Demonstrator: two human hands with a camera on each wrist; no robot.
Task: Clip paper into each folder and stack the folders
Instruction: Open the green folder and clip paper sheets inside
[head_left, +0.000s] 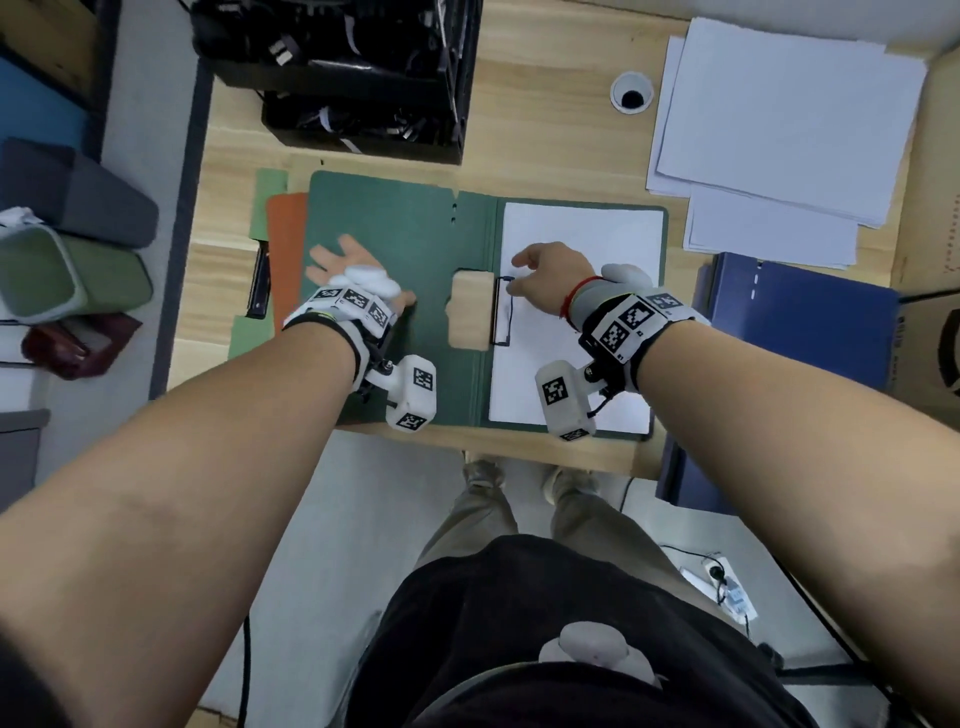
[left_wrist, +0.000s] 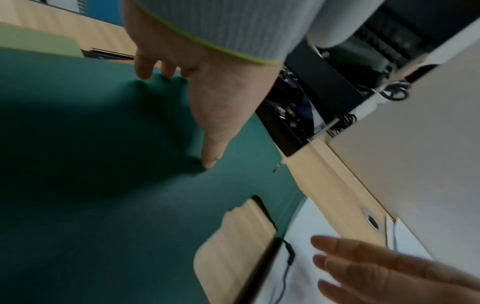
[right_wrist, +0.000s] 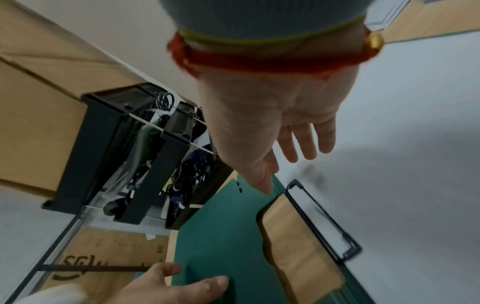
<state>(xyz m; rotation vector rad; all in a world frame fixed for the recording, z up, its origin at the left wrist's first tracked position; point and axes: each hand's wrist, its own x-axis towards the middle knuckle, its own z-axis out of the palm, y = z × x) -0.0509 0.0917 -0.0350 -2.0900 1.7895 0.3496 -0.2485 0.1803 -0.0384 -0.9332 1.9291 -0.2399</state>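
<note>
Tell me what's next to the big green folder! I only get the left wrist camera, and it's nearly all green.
Observer: A blue folder lies closed just right of the open green folder.
Operator: Is there more paper to clip?
Observer: Yes, a loose pile of white sheets sits at the far right corner of the desk.
Operator: What's on the floor?
Observer: A green bin is down there, left of the desk.
</note>
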